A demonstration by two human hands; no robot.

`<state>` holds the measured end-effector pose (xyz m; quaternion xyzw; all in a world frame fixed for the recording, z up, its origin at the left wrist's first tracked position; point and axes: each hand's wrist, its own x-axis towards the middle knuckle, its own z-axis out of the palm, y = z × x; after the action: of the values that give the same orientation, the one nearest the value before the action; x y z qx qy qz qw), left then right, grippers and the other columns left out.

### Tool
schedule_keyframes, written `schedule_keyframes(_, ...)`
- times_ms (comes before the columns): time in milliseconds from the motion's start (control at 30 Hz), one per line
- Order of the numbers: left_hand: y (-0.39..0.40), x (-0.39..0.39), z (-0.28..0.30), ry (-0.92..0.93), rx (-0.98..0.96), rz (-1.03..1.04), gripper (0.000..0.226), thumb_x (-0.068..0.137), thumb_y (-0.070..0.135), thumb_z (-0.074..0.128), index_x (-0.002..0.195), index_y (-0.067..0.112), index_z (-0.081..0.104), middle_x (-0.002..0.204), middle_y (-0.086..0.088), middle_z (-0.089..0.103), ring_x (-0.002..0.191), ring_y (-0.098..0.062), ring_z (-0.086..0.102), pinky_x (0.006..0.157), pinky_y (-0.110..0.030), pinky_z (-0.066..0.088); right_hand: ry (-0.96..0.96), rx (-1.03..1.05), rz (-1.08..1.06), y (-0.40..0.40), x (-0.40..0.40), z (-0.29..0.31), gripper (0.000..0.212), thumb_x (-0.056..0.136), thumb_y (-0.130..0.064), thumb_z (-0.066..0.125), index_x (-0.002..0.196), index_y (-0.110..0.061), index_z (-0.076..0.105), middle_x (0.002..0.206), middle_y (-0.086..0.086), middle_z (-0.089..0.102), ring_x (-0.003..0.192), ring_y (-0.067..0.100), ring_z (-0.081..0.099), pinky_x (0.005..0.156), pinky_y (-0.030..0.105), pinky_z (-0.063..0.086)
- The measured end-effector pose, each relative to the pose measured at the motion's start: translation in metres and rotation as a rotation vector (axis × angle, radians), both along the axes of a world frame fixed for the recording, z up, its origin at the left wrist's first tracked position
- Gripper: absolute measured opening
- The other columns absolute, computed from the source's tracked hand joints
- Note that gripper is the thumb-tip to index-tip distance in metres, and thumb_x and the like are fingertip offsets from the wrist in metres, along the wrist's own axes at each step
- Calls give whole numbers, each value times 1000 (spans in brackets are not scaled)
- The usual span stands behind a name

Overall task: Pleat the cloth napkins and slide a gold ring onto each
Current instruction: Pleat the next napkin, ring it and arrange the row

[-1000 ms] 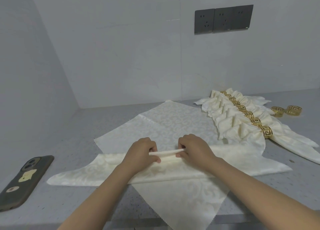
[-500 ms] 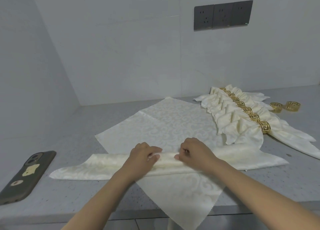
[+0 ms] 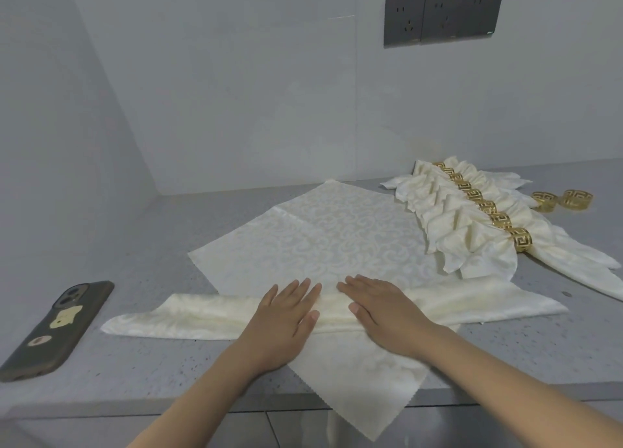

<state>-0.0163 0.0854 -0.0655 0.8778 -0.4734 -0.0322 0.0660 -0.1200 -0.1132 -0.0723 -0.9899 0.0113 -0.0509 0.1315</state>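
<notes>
A cream patterned napkin [image 3: 323, 235] lies spread as a diamond on the grey counter, its near corner hanging over the front edge. A folded pleat band [image 3: 202, 316] runs left to right across it. My left hand [image 3: 283, 319] and my right hand [image 3: 381, 312] lie flat, palms down, side by side on the middle of that band, fingers extended and holding nothing. At the right lies a row of several pleated napkins [image 3: 448, 218], each with a gold ring [image 3: 521, 241] on it. Two loose gold rings [image 3: 559, 200] sit behind them.
A dark phone [image 3: 57, 326] lies on the grey counter [image 3: 135, 363] at the left, close to the front edge. Walls close the counter at the back and left. A bank of dark sockets [image 3: 445, 14] is on the back wall.
My hands have let go of the pinched fold and flattened out, palms down, on the pleat band. The band lies flatter than before.
</notes>
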Motion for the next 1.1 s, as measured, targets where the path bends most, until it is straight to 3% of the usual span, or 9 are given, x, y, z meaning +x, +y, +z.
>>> schedule_keyframes(300,15,-19,-4,-15,-18,-9,79,75,59,-20,149,35,-6,157,14,-9,144,-3,-12,115,-28,-14,47,-34,59,7,-23,0,51,103,-39,16,151,-29,5,159,-10,1,145,3,-6,112,17,-12)
schedule_keyframes(500,20,-28,-5,51,-37,-3,78,75,60,-16,148,35,-6,151,18,-16,140,1,-18,114,-26,-17,95,-38,88,13,-35,2,68,89,-56,-2,151,-29,1,157,-13,-8,140,-2,-15,108,15,-18)
schedule_keyframes(600,21,-29,-5,47,-27,-10,78,76,61,-14,149,35,-4,150,18,-17,138,2,-20,113,-26,-17,34,19,52,19,-34,6,50,103,-38,19,151,-24,17,158,-10,6,146,7,-3,112,18,-10)
schedule_keyframes(667,21,-29,-6,62,-18,-5,73,82,60,-8,150,35,-3,150,19,-17,140,1,-20,113,-26,-18,-160,122,24,28,-28,10,40,102,-26,34,140,-18,46,150,-7,34,141,14,22,111,16,6)
schedule_keyframes(733,20,-30,-3,119,-24,5,56,97,50,6,150,34,-1,152,18,-14,142,0,-17,114,-26,-17,-294,359,4,42,-18,17,26,95,-12,47,111,-19,66,118,-7,60,114,10,44,96,5,23)
schedule_keyframes(800,21,-31,5,256,-78,31,47,104,35,13,150,33,4,154,19,-6,140,5,-14,115,-23,-14,-263,640,-73,56,-6,26,25,90,-3,49,91,-24,63,92,-10,60,91,7,53,79,5,36)
schedule_keyframes(933,27,-24,17,668,-430,232,41,104,32,30,145,36,30,150,24,18,140,3,10,116,-22,6,-169,946,-256,68,12,26,19,84,-4,53,83,-20,64,76,-1,65,72,15,63,76,34,52)
schedule_keyframes(1033,34,-13,16,535,-627,347,36,99,14,45,133,25,54,142,10,47,132,-4,39,107,-14,24,-155,879,-325,76,19,18,6,79,-18,67,83,-22,67,81,-6,67,77,11,63,77,31,52)
schedule_keyframes(1100,39,-2,15,346,-520,373,36,94,8,53,126,23,60,138,7,51,131,-9,42,104,-14,23,-132,756,-317,82,22,18,10,78,-31,72,86,-29,67,80,-10,62,75,8,59,73,28,49)
